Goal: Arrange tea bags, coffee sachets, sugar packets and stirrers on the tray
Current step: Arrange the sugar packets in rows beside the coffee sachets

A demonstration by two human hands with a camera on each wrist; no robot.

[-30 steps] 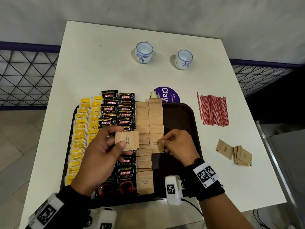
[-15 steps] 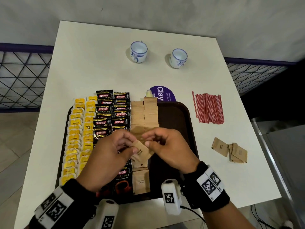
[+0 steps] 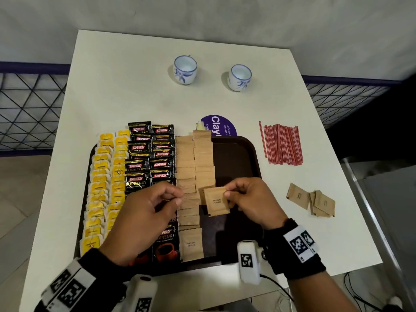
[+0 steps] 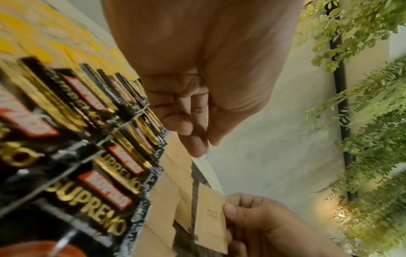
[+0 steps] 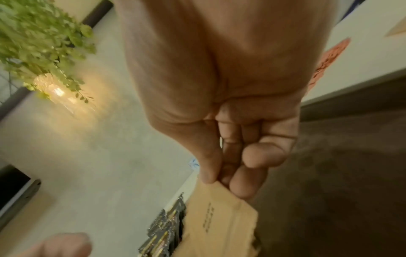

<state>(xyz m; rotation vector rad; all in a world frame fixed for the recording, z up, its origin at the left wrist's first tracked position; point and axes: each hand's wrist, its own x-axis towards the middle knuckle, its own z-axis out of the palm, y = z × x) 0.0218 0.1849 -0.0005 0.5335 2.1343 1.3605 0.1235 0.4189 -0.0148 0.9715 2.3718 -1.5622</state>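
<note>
The brown sugar packet (image 3: 216, 201) has crossed over: half a second ago both hands were bunched on it mid-tray, and now the right hand (image 3: 252, 202) alone has it, pinching its right edge between thumb and fingertips, while the left hand (image 3: 146, 218) has drawn back toward the coffee sachets (image 3: 150, 158). The left hand's fingers are curled, thumb against fingertip, and as far as the left wrist view shows they hold nothing.

The packet hangs just above the dark tray (image 3: 238, 163), at the near end of the second column of sugar packets (image 3: 203, 161), right beside the first column. Yellow tea bags (image 3: 105, 176) fill the tray's left side. Out on the white tabletop (image 3: 135, 86) more loose sugar packets (image 3: 311, 201) lie to the right, and the red stirrers (image 3: 281, 144) wait beyond them, untouched.

That packet looks light and thin, a paper sachet that will flex and let its loose contents shift, so an edge or corner pinch like this one suits it. Laid down flat and overlapping its neighbour, it should stay put; a careless nudge could likely slide the whole shingled row.
</note>
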